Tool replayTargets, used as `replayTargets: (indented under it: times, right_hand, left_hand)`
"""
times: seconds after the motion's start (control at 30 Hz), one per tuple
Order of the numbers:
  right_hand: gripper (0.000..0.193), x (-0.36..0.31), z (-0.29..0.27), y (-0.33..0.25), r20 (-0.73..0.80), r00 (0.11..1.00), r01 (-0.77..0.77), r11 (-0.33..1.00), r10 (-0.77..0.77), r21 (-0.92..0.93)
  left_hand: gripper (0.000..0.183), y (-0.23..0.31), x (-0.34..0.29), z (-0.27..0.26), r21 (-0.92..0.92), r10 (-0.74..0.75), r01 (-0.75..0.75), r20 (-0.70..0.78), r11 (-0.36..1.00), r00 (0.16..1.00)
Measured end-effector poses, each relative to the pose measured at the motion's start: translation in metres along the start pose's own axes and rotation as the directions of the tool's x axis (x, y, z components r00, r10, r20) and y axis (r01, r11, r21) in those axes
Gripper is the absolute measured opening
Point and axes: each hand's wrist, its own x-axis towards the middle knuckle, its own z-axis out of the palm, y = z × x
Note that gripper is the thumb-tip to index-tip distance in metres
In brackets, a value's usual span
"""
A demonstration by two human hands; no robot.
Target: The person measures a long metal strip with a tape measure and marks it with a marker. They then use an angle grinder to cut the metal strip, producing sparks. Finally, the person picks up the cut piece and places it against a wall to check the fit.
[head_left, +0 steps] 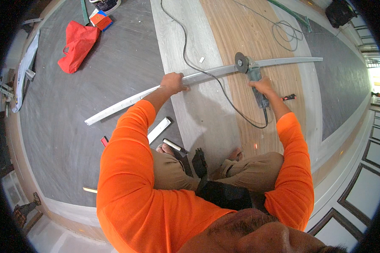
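Far left: a red bag [78, 44] lies on the grey floor [63, 126], well away from the work.
Strip: a long pale metal strip [118, 103] runs flat across the floor, from lower left up to the right.
Left hand: the left hand [173, 83] is closed down on the strip, pinning it.
Cord: a black cord [207, 74] crosses the strip between the hands.
Right hand: the right hand [264, 87] is wrapped tight round the grinder [252, 74], disc right on the strip.
Near the knees: a short white bar [159, 130] on the floor.

Bare floor [126, 63] lies open beyond the metal strip [207, 75], apart from the cord [190, 50] snaking across it. Nearer the knees, a short offcut [159, 130], a small tool [175, 146] and the cord's loop crowd the floor.
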Motion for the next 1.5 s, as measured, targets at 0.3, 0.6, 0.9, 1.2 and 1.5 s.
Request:
replayTargets:
  times: [0.3, 0.6, 0.9, 1.2, 1.5]
  right_hand:
    - [0.052, -0.029, -0.021, -0.022, 0.001, 1.0, 0.013, 0.993, -0.013, 0.115]
    - [0.055, -0.006, 0.003, 0.021, 0.02, 0.999, -0.036, 0.999, 0.036, -0.004]
    - [0.06, -0.013, 0.005, 0.021, 0.038, 0.999, 0.016, 0.997, -0.019, 0.074]
    - [0.056, -0.002, 0.014, 0.033, -0.041, 0.999, -0.014, 1.0, 0.013, -0.005]
    - [0.054, -0.033, -0.008, -0.009, 0.049, 0.998, -0.029, 0.999, 0.03, -0.016]
  left_hand:
    - [0.051, -0.02, 0.01, 0.02, -0.101, 0.063, -0.066, -0.034, 0.993, 0.997]
    - [0.035, -0.022, 0.033, 0.044, -0.135, 0.124, -0.122, 0.012, 0.983, 0.992]
    - [0.039, -0.015, 0.03, 0.026, -0.105, 0.077, -0.063, 0.131, 0.993, 0.988]
    - [0.033, -0.015, 0.031, 0.026, -0.132, 0.072, -0.06, 0.089, 0.989, 0.993]
    - [0.036, -0.019, 0.028, 0.028, -0.131, 0.065, -0.056, 0.069, 0.99, 0.995]
